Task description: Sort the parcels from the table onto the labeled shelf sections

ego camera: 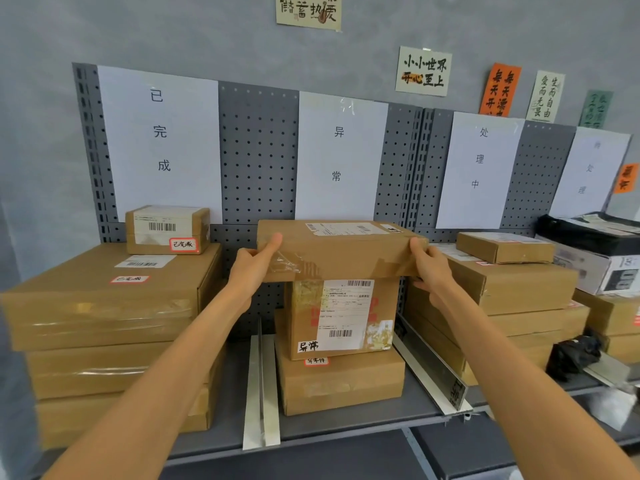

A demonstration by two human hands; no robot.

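Gripping the flat cardboard parcel [341, 249] at both short ends, your left hand [254, 268] and right hand [429, 271] set it atop the upright box [343, 317] in the 异常 section [341, 154]. It looks stiff and light; the glossy tape may slip, so hold the bare corners.

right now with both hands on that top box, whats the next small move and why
Probably let go and draw back: the left hand and right hand grip the top box, which seems to sit on the upright box below the 异常 sheet.
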